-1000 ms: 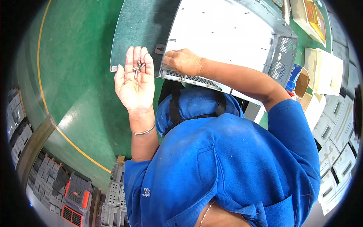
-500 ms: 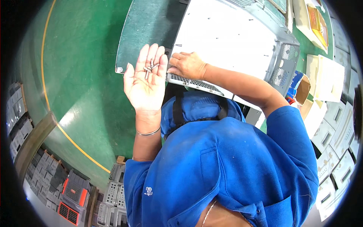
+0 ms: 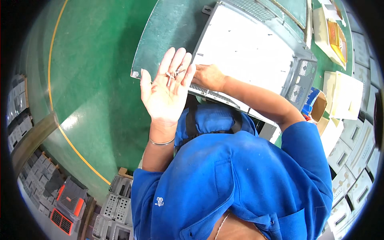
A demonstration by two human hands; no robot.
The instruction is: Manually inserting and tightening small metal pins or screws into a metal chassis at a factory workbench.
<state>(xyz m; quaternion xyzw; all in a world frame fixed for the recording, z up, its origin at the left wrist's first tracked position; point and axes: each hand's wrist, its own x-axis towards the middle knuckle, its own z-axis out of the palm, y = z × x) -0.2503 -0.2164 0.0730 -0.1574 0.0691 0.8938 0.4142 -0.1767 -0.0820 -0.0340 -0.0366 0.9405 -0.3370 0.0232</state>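
My left hand (image 3: 165, 102) is held palm up with its fingers stretched out. Several small metal pins (image 3: 171, 77), which look like screws or rivets, lie loose across its fingers. Beside it, my right hand (image 3: 211, 77) is closed at the near left corner of a grey metal case (image 3: 305, 66) with a white inner panel (image 3: 244, 44). Its fingertips are hidden behind the left hand's fingers and the case edge, so what they pinch does not show. Small dark studs stand on the white panel. Perforated grilles run along the near and right walls.
The case rests on a green-topped table (image 3: 168, 34). To the right stand an open blue cardboard box (image 3: 314, 101), cream foam boxes (image 3: 347, 94) and a tray with yellow and orange contents (image 3: 336, 38). Grey metal parts (image 3: 116, 210) are stacked at lower left.
The whole view has shifted a little, so the case and both hands appear farther right. The right hand stays at the same case corner, and the pins remain on the left hand.
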